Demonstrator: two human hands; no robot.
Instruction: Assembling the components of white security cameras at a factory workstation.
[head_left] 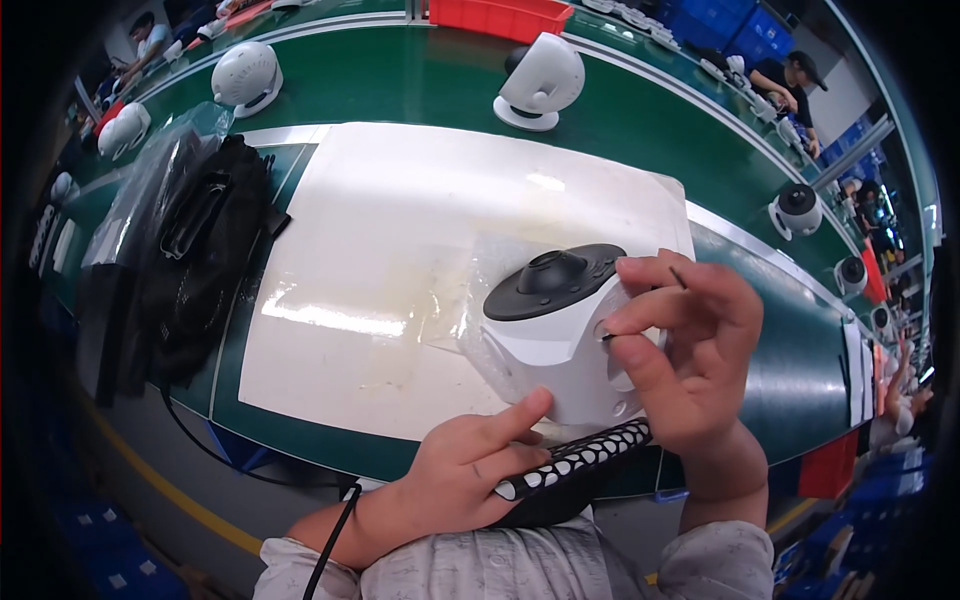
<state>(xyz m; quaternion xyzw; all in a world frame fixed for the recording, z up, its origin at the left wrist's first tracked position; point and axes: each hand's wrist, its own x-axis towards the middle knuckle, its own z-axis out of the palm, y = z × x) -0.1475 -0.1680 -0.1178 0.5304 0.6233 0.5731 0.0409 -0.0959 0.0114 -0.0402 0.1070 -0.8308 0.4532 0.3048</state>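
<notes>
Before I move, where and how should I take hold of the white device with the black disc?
I'd grip the white device on its left flank, just below the black disc, coming from your left. That flank looks broad and mostly free of hands: your right hand is at the right side, your left hand at the near edge. The disc's raised centre seems less secure.

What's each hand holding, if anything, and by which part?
Left hand: the black-and-white patterned rod, near its left end. Right hand: at the white device's side; whether it pinches something small can't be told.
</notes>
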